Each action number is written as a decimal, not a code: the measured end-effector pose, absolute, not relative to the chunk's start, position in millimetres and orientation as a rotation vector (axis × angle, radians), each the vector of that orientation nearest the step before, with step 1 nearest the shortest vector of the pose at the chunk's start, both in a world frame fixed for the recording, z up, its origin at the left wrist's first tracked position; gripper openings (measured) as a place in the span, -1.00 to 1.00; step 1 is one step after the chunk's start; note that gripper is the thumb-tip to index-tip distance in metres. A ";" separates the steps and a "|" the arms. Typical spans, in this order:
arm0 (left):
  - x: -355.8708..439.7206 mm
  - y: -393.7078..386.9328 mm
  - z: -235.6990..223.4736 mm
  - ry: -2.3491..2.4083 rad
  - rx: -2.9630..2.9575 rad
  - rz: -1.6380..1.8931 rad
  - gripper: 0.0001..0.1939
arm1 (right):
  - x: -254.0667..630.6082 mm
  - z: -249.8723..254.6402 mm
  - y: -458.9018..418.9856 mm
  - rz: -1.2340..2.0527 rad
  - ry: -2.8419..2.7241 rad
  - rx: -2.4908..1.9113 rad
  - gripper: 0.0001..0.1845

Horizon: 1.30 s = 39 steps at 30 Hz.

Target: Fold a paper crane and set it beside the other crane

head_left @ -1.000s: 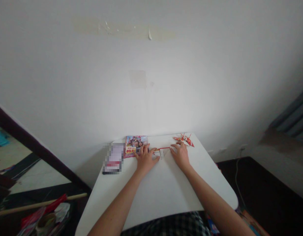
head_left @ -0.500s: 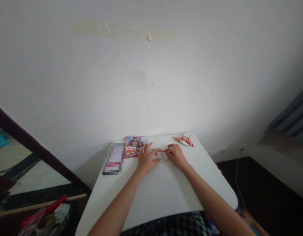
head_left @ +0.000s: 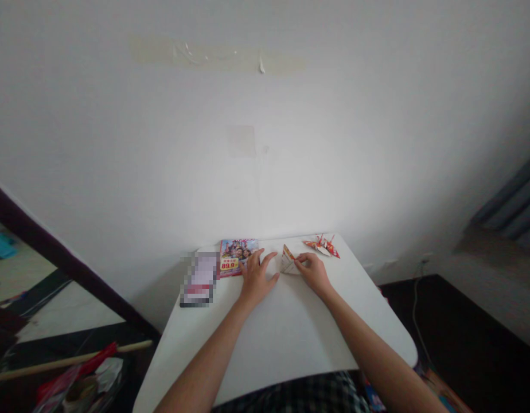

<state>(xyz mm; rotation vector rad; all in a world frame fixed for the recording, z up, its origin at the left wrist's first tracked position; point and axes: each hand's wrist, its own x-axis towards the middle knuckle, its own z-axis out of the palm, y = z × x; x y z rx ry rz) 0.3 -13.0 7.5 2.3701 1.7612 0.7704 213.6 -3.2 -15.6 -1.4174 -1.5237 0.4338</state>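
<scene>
A small piece of folded printed paper, pale with red and yellow parts, stands with a point upward over the white table. My right hand pinches its right side between thumb and fingers. To the left, my left hand has its fingers spread and its thumb tip close to the paper, apparently just apart from it. Its fingers are beside a colourful printed leaflet marked 89.9. Behind my right hand, a red and white folded paper crane rests near the table's back right corner.
A phone, its screen blurred out, lies at the left side of the white table. The table's back edge meets a pale wall. Down at the left is a bin holding rubbish, with a wooden stick beside it.
The folded paper has been raised and turned, so its point now faces up. My right hand has shifted slightly right with it, and my left hand no longer touches it.
</scene>
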 end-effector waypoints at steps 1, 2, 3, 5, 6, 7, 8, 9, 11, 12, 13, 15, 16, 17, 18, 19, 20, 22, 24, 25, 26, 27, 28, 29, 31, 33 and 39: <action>0.6 -13.0 7.3 1.747 2.378 0.778 -0.45 | 212.8 -15.5 -3.6 0.461 -1.482 -1.399 -0.82; 1.0 -13.0 7.0 1.729 2.387 0.780 -0.53 | 212.0 -15.4 -4.0 0.484 -1.448 -1.376 -0.81; 1.6 -13.0 6.5 1.708 2.396 0.776 -0.61 | 211.1 -15.2 -4.3 0.499 -1.424 -1.354 -0.79; 3.3 -13.1 5.5 1.668 2.402 0.767 -0.70 | 209.6 -15.0 -5.1 0.494 -1.401 -1.318 -0.77; 4.4 -13.1 5.1 1.652 2.398 0.765 -0.72 | 208.9 -14.9 -5.5 0.473 -1.397 -1.306 -0.76; 5.5 -13.2 4.8 1.639 2.393 0.762 -0.72 | 208.3 -14.8 -5.8 0.448 -1.397 -1.297 -0.75; 6.7 -13.3 4.7 1.631 2.388 0.757 -0.71 | 207.7 -14.9 -6.2 0.428 -1.400 -1.290 -0.75; 7.8 -13.5 4.8 1.628 2.382 0.751 -0.71 | 207.2 -15.0 -6.6 0.420 -1.403 -1.287 -0.75; 9.3 -13.8 5.3 1.630 2.377 0.731 -0.69 | 206.0 -15.3 -7.4 0.454 -1.417 -1.290 -0.76; 9.7 -13.9 5.6 1.634 2.373 0.724 -0.68 | 205.4 -15.4 -7.7 0.494 -1.429 -1.285 -0.76; 9.9 -14.0 5.8 1.639 2.369 0.720 -0.68 | 204.9 -15.6 -8.0 0.540 -1.441 -1.273 -0.77; 9.8 -13.7 5.6 1.643 2.363 0.720 -0.69 | 204.0 -15.6 -8.5 0.617 -1.458 -1.235 -0.77; 9.6 -13.4 5.2 1.644 2.362 0.722 -0.70 | 203.7 -15.4 -8.6 0.643 -1.461 -1.215 -0.76; 9.5 -13.0 4.6 1.644 2.363 0.724 -0.71 | 203.5 -14.9 -8.8 0.662 -1.461 -1.199 -0.76; 9.4 -12.7 3.9 1.646 2.363 0.725 -0.72 | 203.4 -14.2 -9.2 0.676 -1.460 -1.189 -0.75; 9.4 -12.4 3.3 1.649 2.363 0.726 -0.72 | 203.5 -13.1 -9.6 0.690 -1.461 -1.183 -0.75; 9.5 -12.2 2.8 1.652 2.364 0.726 -0.72 | 203.6 -11.9 -10.1 0.703 -1.464 -1.179 -0.74; 9.9 -12.2 2.3 1.651 2.367 0.722 -0.72 | 203.7 -9.0 -11.4 0.720 -1.479 -1.167 -0.73; 10.2 -12.6 2.5 1.644 2.367 0.713 -0.70 | 203.8 -7.1 -12.4 0.706 -1.490 -1.156 -0.72; 10.2 -12.8 2.7 1.641 2.365 0.709 -0.69 | 203.7 -6.8 -12.6 0.691 -1.487 -1.152 -0.72; 10.2 -12.9 2.9 1.640 2.361 0.706 -0.68 | 203.7 -7.1 -12.5 0.673 -1.481 -1.152 -0.72; 10.2 -13.0 3.0 1.641 2.356 0.704 -0.67 | 203.7 -8.1 -12.1 0.657 -1.473 -1.156 -0.74; 10.2 -13.0 3.1 1.643 2.352 0.703 -0.67 | 203.9 -9.5 -11.5 0.643 -1.463 -1.161 -0.75; 10.2 -13.0 3.1 1.645 2.348 0.703 -0.67 | 204.1 -11.4 -10.6 0.633 -1.454 -1.165 -0.76; 10.2 -13.1 3.3 1.651 2.342 0.704 -0.67 | 204.8 -15.5 -8.7 0.621 -1.443 -1.172 -0.76; 10.5 -13.2 3.6 1.652 2.342 0.702 -0.67 | 205.7 -19.1 -7.0 0.616 -1.437 -1.172 -0.71; 10.8 -11.8 1.6 1.608 2.332 0.711 -0.65 | 206.0 -20.8 -5.5 0.650 -1.503 -1.148 -0.61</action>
